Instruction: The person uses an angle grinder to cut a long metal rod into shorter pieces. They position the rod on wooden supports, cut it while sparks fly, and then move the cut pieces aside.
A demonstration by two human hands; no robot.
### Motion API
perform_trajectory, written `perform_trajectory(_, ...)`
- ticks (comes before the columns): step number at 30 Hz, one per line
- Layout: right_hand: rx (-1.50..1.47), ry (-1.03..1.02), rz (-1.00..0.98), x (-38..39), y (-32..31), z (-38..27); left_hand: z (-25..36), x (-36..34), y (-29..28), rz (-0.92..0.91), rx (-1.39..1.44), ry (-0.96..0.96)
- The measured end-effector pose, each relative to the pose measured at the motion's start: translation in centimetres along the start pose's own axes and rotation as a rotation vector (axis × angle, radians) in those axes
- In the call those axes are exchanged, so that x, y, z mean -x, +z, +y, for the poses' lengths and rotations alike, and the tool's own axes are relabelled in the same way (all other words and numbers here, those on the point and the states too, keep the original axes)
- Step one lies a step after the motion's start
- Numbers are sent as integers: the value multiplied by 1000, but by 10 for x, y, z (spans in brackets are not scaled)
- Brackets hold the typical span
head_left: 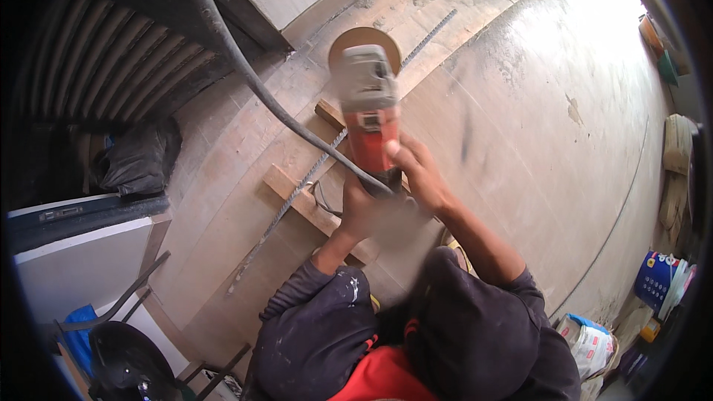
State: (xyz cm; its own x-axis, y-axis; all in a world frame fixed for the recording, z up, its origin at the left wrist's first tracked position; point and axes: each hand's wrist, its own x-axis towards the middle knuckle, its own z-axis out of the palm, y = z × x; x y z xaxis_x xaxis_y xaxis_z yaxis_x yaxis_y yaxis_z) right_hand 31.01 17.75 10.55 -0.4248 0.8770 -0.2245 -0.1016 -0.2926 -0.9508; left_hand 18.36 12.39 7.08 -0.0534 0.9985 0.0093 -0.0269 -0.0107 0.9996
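An angle grinder (369, 134) with a red body and grey head is held out in front of me, somewhat smeared by motion. My right hand (422, 178) grips the right side of its body, thumb on the red casing. Around the rear of the tool, on the left, closes my left hand (358, 208); its fingers are partly hidden. The round brown disc (340, 43) shows at the far end, over the line of a ribbed steel bar (286, 206). That bar lies slantwise across two wooden blocks, a nearer one (304, 204) and a farther one (329, 113). Whether disc and bar touch, I cannot tell.
A thick grey cable (249, 74) hangs across the view to the grinder's rear. At left are a slatted dark panel (111, 59), a black plastic bag (141, 160) and a black chair (126, 356). Along the right stand a blue bucket (656, 278) and a white sack (589, 341).
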Motion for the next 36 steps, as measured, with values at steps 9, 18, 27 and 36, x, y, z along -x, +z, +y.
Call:
perform_trajectory(9,-336,-126,216,6,-7,21,13,-4,16,68,-534,302)
perform_trajectory(18,-466,18,68,27,-17,29,29,22,6,-84,-324,-43)
perform_trajectory(27,-348,163,-200,17,-4,62,35,45,-30,-140,91,-312)
perform_trajectory(36,4,29,-382,22,0,30,92,57,-127,156,-522,-249)
